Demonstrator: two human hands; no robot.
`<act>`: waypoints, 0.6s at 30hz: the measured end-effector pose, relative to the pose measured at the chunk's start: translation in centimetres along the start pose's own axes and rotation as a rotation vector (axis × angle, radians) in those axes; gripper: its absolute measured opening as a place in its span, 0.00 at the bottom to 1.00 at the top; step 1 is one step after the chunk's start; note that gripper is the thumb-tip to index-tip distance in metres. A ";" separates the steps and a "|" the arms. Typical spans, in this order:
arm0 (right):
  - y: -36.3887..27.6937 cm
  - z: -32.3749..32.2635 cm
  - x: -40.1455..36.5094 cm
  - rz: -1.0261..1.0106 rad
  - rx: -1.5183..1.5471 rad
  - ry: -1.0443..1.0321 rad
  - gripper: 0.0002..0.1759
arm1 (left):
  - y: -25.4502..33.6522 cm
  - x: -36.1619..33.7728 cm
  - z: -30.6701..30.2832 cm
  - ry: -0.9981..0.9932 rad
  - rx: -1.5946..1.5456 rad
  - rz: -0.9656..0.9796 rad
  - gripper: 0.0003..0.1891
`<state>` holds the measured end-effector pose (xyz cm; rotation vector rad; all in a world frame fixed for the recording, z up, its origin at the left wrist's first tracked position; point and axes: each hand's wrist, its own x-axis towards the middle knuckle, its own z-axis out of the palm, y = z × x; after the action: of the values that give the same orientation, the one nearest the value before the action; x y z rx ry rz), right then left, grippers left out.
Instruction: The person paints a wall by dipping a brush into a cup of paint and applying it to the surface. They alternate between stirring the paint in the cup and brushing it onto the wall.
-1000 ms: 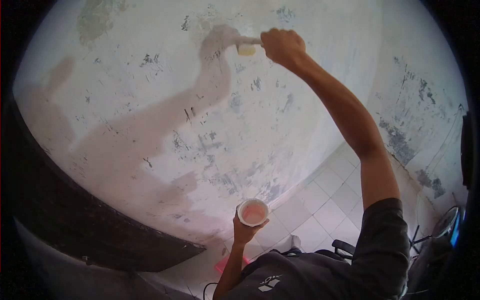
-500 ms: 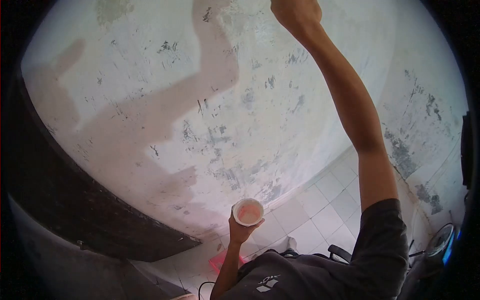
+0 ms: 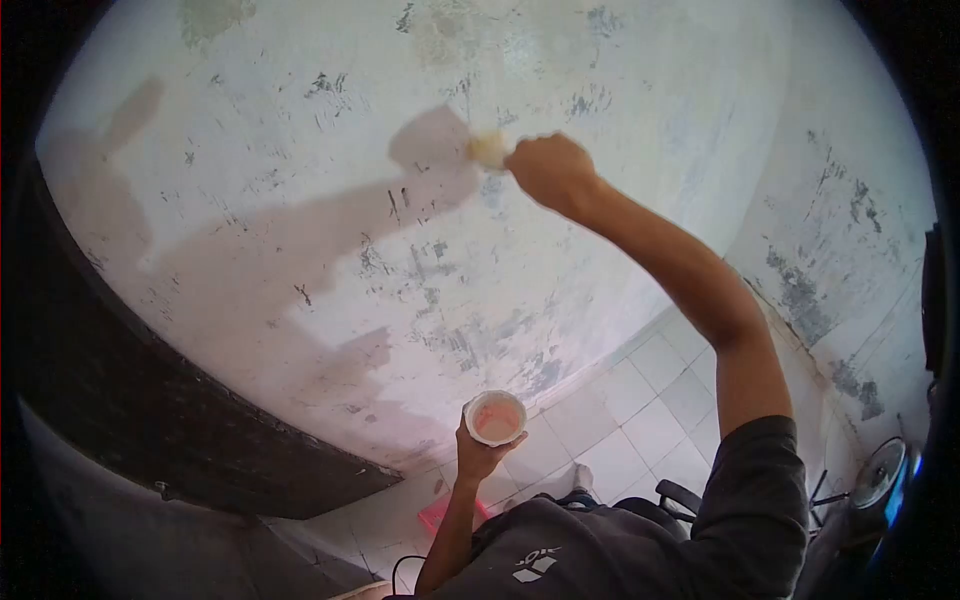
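My left hand [image 3: 478, 456] is wrapped round a white cup [image 3: 496, 418], low in front of my body. The cup is upright, and its inside is stained pink. My right hand [image 3: 553, 172] is raised in front of the patchy whitish wall [image 3: 350, 260], closed round a paintbrush [image 3: 487, 148]. The brush's pale yellow head, smeared by motion, points left and overlaps the wall in this view. Its handle is hidden in my fist. A dark shadow of arm and brush falls on the wall to the left.
A dark panel [image 3: 190, 430] curves along the lower left. Pale tiles [image 3: 610, 425] cover the floor, with a pink container [image 3: 440, 513] near my left forearm. At the lower right stands a round fan-like object [image 3: 880, 470]. A second scuffed wall [image 3: 820, 250] meets the first on the right.
My right hand has come down and left from the top edge, bringing the paintbrush into view. My left hand and the cup have hardly moved.
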<state>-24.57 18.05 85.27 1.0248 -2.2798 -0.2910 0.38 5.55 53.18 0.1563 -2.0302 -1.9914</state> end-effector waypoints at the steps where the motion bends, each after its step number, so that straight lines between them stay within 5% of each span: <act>1: -1.1 0.3 -0.9 0.063 -0.001 -0.188 0.09 | 0.0 -0.1 0.0 -0.016 -0.018 -0.027 0.37; 2: -1.1 2.5 -2.4 -0.035 0.035 -0.162 0.09 | -0.1 -0.1 0.0 -0.022 -0.014 -0.027 0.37; 4: -2.7 3.7 -4.8 0.051 0.148 -0.445 0.08 | -0.6 -0.2 0.2 -0.023 -0.038 -0.005 0.37; 7: -4.7 6.4 -10.0 0.191 0.321 -0.440 0.11 | -0.8 -0.2 0.0 0.019 0.149 0.224 0.38; 12: -8.7 8.9 -18.8 0.490 1.080 -0.416 0.20 | -4.0 -0.7 -1.5 0.033 0.158 0.172 0.40; 18: -12.8 7.1 -23.3 0.368 1.371 -0.693 0.21 | -6.1 -1.0 -2.1 0.060 0.129 0.103 0.44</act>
<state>-9.43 26.20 63.84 1.0961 -3.2052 1.4748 1.13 3.60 47.03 0.1340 -2.0848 -1.7752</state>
